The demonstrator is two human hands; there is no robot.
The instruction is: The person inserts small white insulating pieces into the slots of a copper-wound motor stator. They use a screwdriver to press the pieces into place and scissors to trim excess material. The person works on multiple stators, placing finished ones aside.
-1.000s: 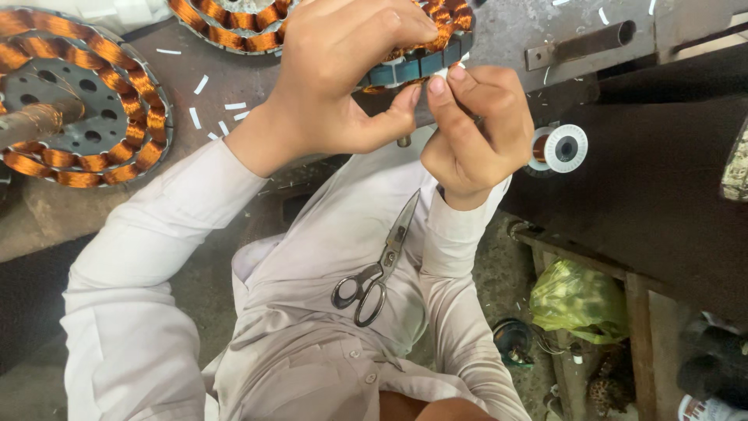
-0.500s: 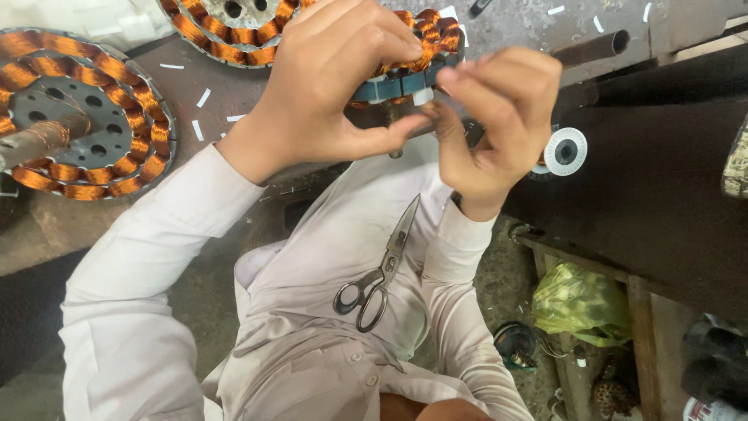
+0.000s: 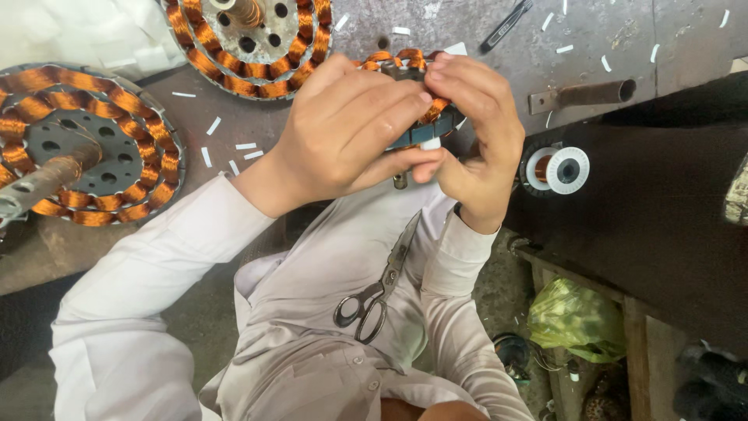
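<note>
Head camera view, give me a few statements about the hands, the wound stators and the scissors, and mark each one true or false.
1. Both hands, left hand and right hand, are on the copper-wound stator at the bench edge. True.
2. The scissors are held in the right hand. False: they lie on the person's lap, untouched.
3. Two more wound stators, one at far left and one at the top, sit on the bench. True.
4. The white spool lies left of the left hand. False: it is to the right of the right hand.

Wound stators [image 3: 86, 148] crowding hands' left
</note>
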